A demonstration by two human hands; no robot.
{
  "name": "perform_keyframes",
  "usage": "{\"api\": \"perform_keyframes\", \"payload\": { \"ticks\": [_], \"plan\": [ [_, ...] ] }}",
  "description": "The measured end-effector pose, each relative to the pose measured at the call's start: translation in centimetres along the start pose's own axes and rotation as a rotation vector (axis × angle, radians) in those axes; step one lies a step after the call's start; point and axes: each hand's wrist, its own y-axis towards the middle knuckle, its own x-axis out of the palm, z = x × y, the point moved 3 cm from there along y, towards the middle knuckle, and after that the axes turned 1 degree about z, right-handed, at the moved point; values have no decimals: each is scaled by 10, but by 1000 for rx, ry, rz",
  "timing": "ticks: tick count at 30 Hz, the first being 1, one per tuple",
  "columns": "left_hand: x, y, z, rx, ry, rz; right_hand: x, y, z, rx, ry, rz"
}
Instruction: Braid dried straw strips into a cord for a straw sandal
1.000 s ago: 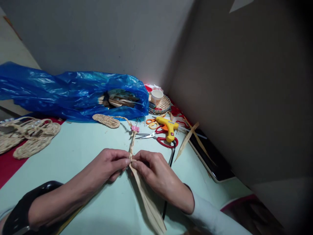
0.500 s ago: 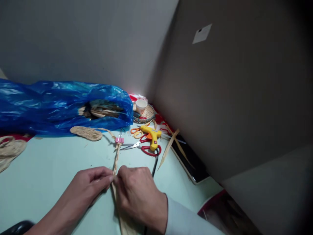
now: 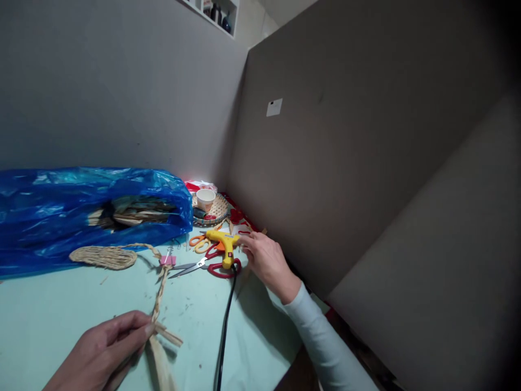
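My left hand (image 3: 112,347) pinches a plaited straw braid (image 3: 160,293) between thumb and fingertips. Loose flat strands (image 3: 160,361) hang below the pinch, and a short end sticks out to the right. Farther up, a pink binder clip (image 3: 167,260) grips the braid, which runs on to a flat oval coil (image 3: 103,257). My right hand (image 3: 271,263) is stretched out beside the yellow glue gun (image 3: 228,247), fingers extended downward over pale dry strips (image 3: 246,276). Its fingertips are partly hidden; I cannot tell whether they touch the strips or the gun.
Red-handled scissors (image 3: 199,265) and orange-handled scissors (image 3: 196,239) lie by the glue gun, whose black cord (image 3: 225,331) runs toward me. Behind are a blue plastic bag (image 3: 49,217) of dried fibre and a paper cup (image 3: 205,199) on a woven tray (image 3: 220,206). Grey walls enclose the table.
My right hand has left the braid and moved forward and right to beside the glue gun. My left hand keeps its pinch. The camera view has tilted up and turned right.
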Motion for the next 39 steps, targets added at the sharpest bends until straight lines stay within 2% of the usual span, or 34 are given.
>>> {"api": "perform_keyframes", "payload": {
  "ticks": [3,7,9,12,13,15,17,19,21,23,26,30,36,39],
  "plan": [
    [1,-1,3,-6,-9,9,4,-6,22,-59,-43,-66],
    [3,-7,11,-20,3,-18,8,-17,25,-127,-16,-75],
    [4,-12,18,17,4,-9,-4,-21,19,-150,37,-24],
    [6,-16,24,33,-18,-39,-31,-28,1,-175,168,118],
    [7,-17,25,25,-33,-39,-40,-31,-9,-179,293,222],
    [8,-17,26,20,-67,-22,-42,-39,-31,-121,526,233],
    [9,-17,26,26,-87,-7,-27,-48,-59,-82,660,77],
    [10,-16,27,36,-87,2,-1,-57,-84,-40,697,-113],
    [11,-16,28,43,-75,2,23,-64,-99,-6,698,-208],
    [12,-17,28,48,-72,12,39,-67,-104,38,661,-212],
    [11,-17,27,47,-87,27,48,-70,-103,94,570,-142],
    [11,-18,27,47,-109,15,49,-72,-104,98,443,-105],
    [11,-17,27,45,-129,10,49,-73,-105,73,262,-207],
    [10,-16,26,46,-135,-3,47,-72,-104,75,236,-208]
  ]
}}
